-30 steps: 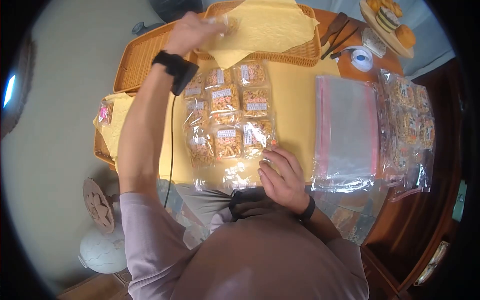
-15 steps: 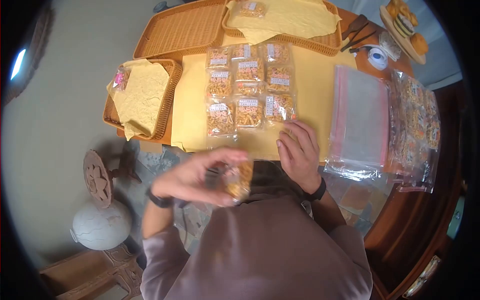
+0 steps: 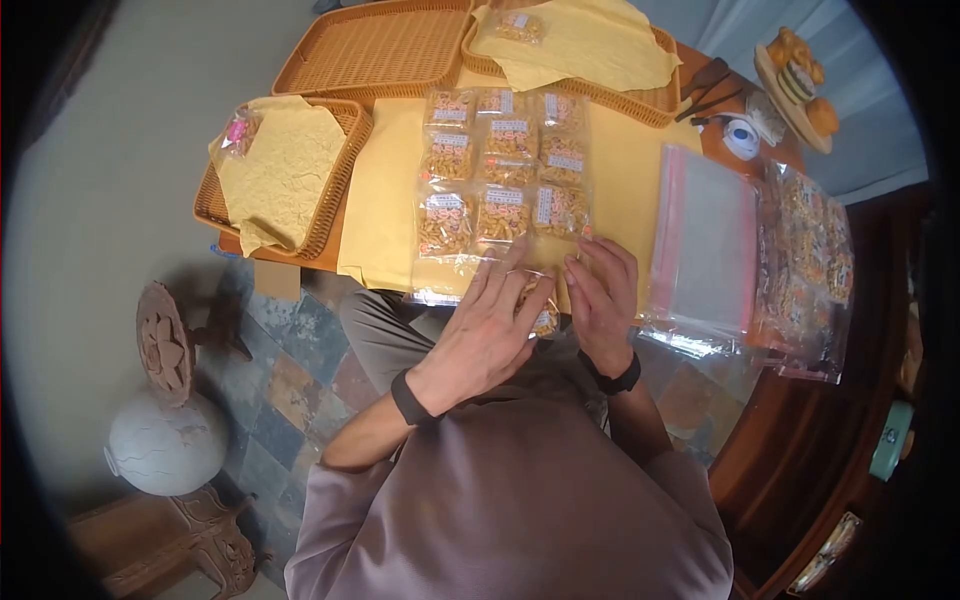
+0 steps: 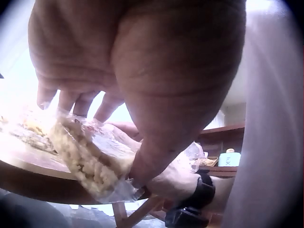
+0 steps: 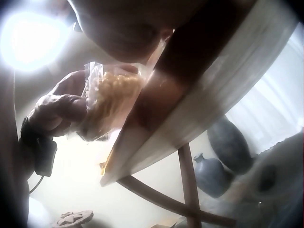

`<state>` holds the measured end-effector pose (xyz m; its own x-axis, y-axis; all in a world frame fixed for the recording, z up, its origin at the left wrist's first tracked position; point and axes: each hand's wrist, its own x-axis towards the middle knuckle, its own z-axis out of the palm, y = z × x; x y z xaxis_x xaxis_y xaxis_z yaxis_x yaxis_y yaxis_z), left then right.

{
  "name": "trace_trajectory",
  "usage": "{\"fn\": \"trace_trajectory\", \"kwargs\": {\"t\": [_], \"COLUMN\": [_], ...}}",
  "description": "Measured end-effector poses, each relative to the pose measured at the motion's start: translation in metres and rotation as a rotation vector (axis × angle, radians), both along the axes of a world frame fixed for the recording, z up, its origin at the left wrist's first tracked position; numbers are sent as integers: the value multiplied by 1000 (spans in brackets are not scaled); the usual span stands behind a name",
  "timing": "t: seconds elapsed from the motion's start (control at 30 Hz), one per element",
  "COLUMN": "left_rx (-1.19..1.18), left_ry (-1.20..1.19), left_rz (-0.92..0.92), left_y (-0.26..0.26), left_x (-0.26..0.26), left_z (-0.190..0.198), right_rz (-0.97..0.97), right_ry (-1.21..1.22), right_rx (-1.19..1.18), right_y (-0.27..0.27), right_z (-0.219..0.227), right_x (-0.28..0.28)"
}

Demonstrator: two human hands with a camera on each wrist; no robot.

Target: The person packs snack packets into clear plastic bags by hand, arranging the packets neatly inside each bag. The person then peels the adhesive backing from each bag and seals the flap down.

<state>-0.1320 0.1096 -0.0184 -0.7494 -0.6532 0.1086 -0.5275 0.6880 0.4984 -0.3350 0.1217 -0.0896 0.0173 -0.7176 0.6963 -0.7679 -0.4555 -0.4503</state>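
Observation:
A large clear plastic bag [image 3: 510, 262] lies on the table, with rows of small snack packets [image 3: 505, 215] inside it. My left hand [image 3: 475, 335] grips one more packet [image 3: 543, 318] at the bag's near edge, its fingers reaching over the film. In the left wrist view, that packet [image 4: 88, 159] is tilted between thumb and fingers, full of pale yellow pieces. My right hand [image 3: 605, 305] pinches the near right corner of the bag, thumb and fingertips close together. From below, the right wrist view shows the packet [image 5: 111, 97] beside the table edge, in the left hand's grip.
A flat stack of clear bags [image 3: 705, 245] with pink edges lies to the right, beside filled bags [image 3: 812, 245]. Wicker trays stand behind [image 3: 375, 50] and at left [image 3: 325, 215]. A yellow-lined tray [image 3: 600, 45] holds one packet. Utensils and a tape roll [image 3: 740, 138] lie at back right.
My left hand has come from the lined tray at the back to the bag's near edge, bringing a packet. The right hand has stayed at the bag's near right corner.

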Motion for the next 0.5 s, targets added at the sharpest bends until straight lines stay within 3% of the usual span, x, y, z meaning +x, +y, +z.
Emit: {"fn": "trace_trajectory", "kwargs": {"t": [0.1, 0.17, 0.3, 0.37, 0.5], "left_rx": [-126, -275, -344, -307, -279], "left_ry": [-16, -146, -131, 106, 206], "left_rz": [35, 117, 194, 256, 276], "left_y": [-2, -8, -21, -27, -34], "left_x": [-1, -2, -3, 0, -1], "left_z": [-2, -6, -29, -43, -49], "right_rz": [5, 5, 5, 4, 10], "right_ry": [-2, -3, 7, 7, 9], "right_rx": [-5, -3, 0, 1, 6], "right_y": [0, -1, -1, -1, -1], "right_z": [1, 2, 3, 4, 5], "right_x": [0, 1, 2, 3, 3]}}
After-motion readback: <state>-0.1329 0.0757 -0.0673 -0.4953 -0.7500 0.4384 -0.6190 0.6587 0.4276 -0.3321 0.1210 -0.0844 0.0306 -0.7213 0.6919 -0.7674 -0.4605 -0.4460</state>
